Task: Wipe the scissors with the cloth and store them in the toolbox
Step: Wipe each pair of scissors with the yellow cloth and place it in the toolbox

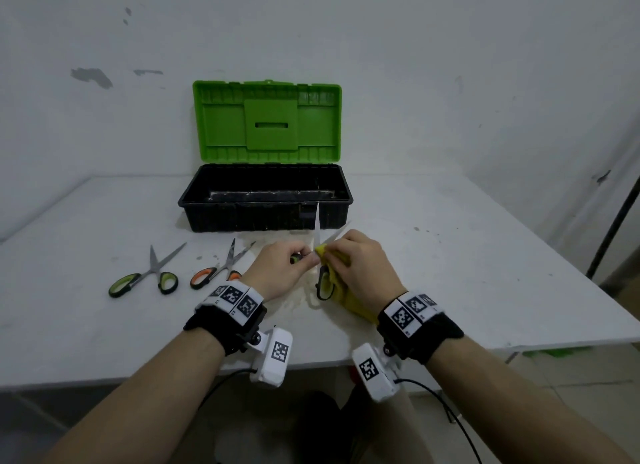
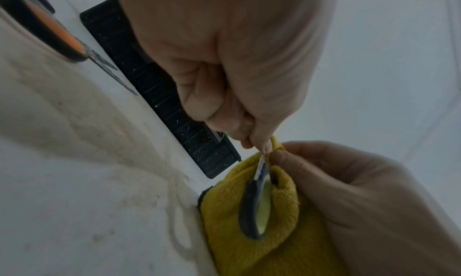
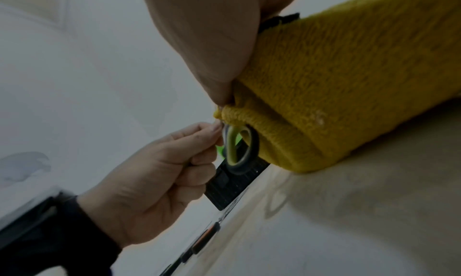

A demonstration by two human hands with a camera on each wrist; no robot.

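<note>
A pair of scissors with black and green handles is held over the table, its blades spread and one blade pointing up. My left hand pinches it near the pivot, with one handle hidden in the fist. My right hand grips a yellow cloth pinched round the other blade. In the left wrist view the free handle loop hangs against the cloth below my left fingertips. The right wrist view shows the cloth and the loop.
The black toolbox stands just behind my hands with its green lid upright. Left of my hands lie green-handled scissors and orange-handled scissors, both with blades apart. The white table meets a wall at the back.
</note>
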